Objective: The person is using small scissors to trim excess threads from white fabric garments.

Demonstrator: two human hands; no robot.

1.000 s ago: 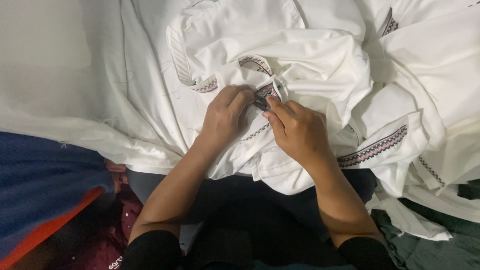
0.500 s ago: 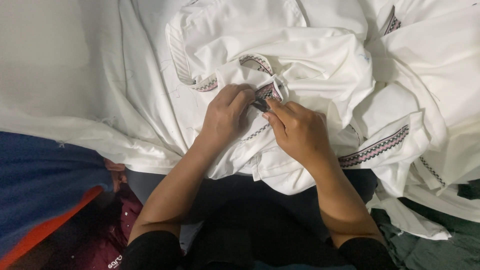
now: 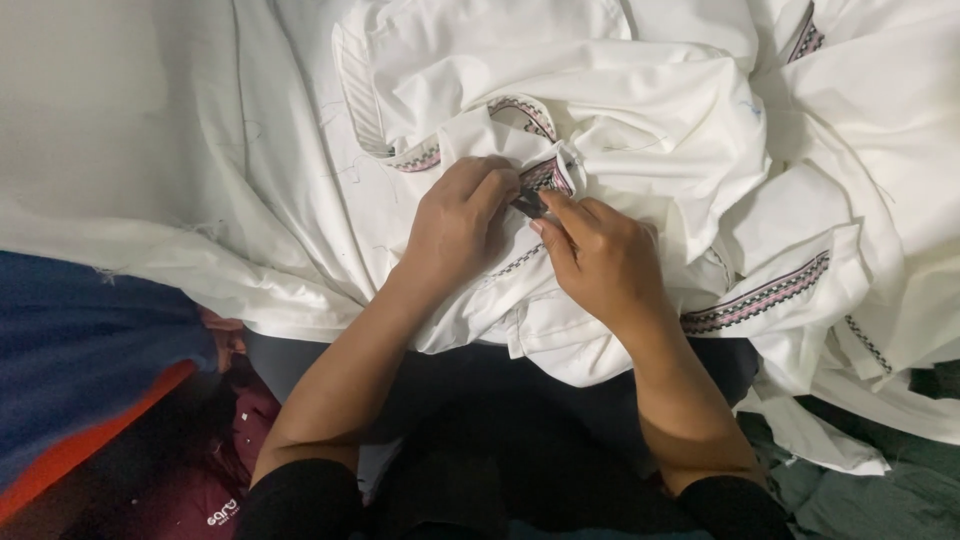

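A heap of white garments (image 3: 640, 110) with patterned black-and-pink trim bands lies over my lap. My left hand (image 3: 455, 225) pinches a fold of the white cloth beside a trim band (image 3: 545, 175). My right hand (image 3: 600, 255) is closed on a small dark tool (image 3: 528, 203), whose tip meets the trim between both hands. What kind of tool it is cannot be told; most of it is hidden by my fingers.
A blue and orange cloth (image 3: 80, 370) lies at the lower left, with a maroon garment (image 3: 215, 470) below it. Dark grey-green fabric (image 3: 880, 490) sits at the lower right. Another trim band (image 3: 760, 295) shows to the right of my right hand.
Both hands stay at the same spot on the trim; only small finger movements show.
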